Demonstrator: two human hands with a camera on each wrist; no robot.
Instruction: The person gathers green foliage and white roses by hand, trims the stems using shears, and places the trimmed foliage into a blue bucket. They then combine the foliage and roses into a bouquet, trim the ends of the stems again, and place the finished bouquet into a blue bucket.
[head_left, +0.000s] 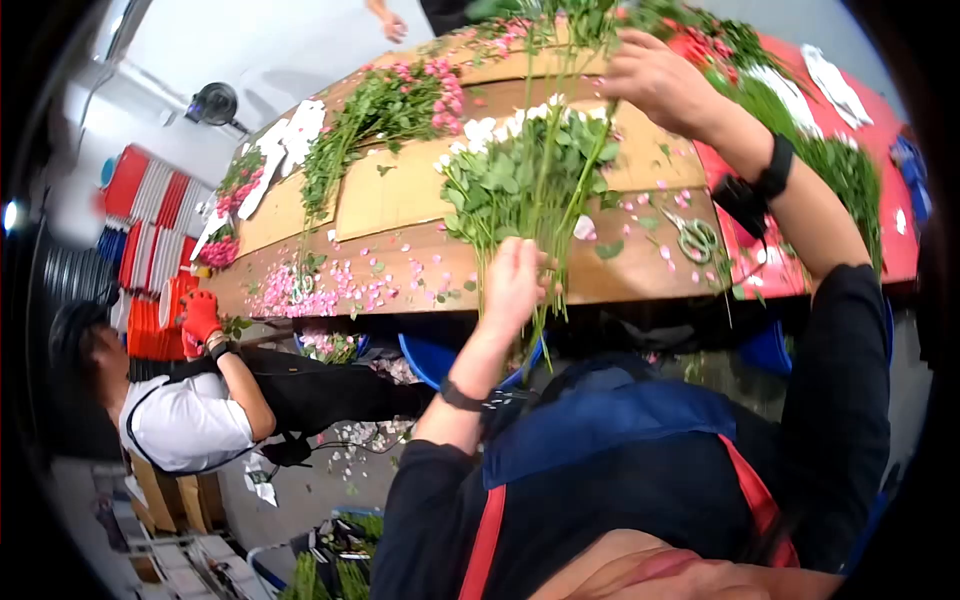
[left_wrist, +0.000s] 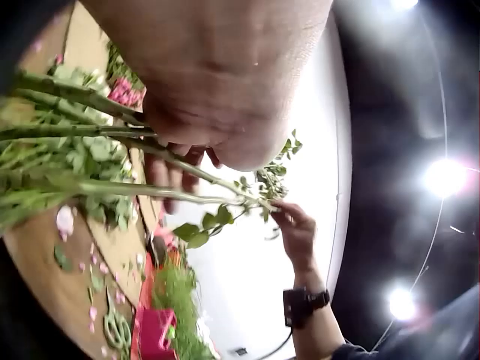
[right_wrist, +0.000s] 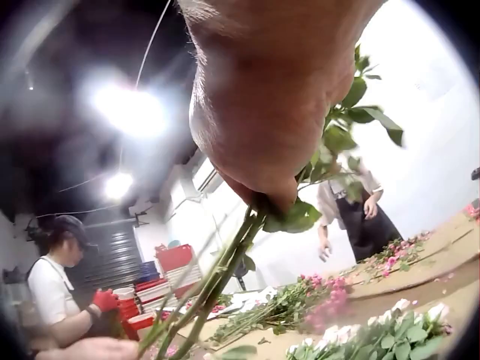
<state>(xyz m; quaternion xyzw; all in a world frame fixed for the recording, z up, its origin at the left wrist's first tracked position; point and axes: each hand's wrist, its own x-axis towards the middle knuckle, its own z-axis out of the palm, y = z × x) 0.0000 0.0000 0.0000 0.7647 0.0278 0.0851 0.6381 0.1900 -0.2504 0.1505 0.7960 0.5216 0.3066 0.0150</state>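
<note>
Long green stems stand tall over the near edge of the table. My left hand grips them low down; in the left wrist view stems run beneath its palm, some fingers partly hidden. Higher up, my right hand holds the leafy upper part. The right wrist view has stems coming down from my right hand, its fingertips mostly hidden. Behind the stems, a bunch of white roses lies on cardboard.
Green-handled scissors and loose petals lie on the wooden table. Pink roses lie further back. A blue bin stands beneath the edge. A person in red gloves is at the left; another stands across the table.
</note>
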